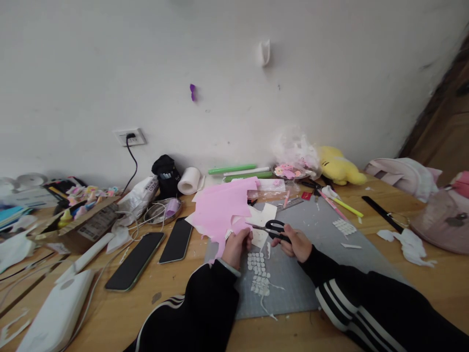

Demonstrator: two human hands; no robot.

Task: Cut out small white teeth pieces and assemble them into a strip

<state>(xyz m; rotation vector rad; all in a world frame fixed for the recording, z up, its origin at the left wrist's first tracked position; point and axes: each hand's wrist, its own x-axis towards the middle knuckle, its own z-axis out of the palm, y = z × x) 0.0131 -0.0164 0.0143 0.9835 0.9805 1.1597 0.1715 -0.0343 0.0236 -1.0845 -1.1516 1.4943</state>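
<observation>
Two bare hands meet above a grey cutting mat (pixel 311 274) on a wooden worktop (pixel 286 337). The left hand (pixel 238 244) has its fingers pinched on the lower right edge of a ragged pink sheet (pixel 220 208), which spreads up and to the left of them. The right hand (pixel 295 242) has its fingers curled round the black handles of scissors (pixel 264 228); the blades point left, their tips just above the left fingers, though how far they are parted is unclear. Small white rounded tabs (pixel 258 264) lie below and between the hands.

The sheet looks thin, light and floppy, likely to crease or tear at its narrow strips, so a gentle pinch on a broad part close to the blades should suit it best. The scissors seem stiff and light, safest held by their loops.
</observation>
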